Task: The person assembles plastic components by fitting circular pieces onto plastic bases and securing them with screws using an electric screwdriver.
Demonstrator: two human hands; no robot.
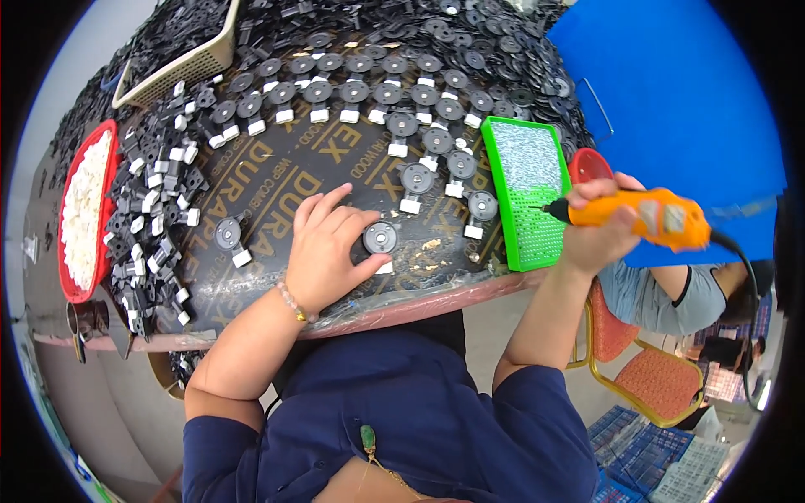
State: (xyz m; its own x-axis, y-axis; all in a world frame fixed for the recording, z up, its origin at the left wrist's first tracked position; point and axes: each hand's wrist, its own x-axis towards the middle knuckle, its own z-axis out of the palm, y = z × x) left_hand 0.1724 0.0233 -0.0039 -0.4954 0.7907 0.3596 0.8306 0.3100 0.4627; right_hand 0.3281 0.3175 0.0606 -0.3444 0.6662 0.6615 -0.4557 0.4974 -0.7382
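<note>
Left hand (329,243) pinching a black wheel (380,238); right hand (599,235) grasping an orange screwdriver (671,218), its bit (546,207) best held square to the green tray (501,201) between them.

My dark, yellow-lettered table (226,295) bears black discs (417,178) in loose, curving rows. A red tray (80,296) sits at its left end, a green tray (501,197) to my right, and black parts (520,50) heap along the far side.
</note>
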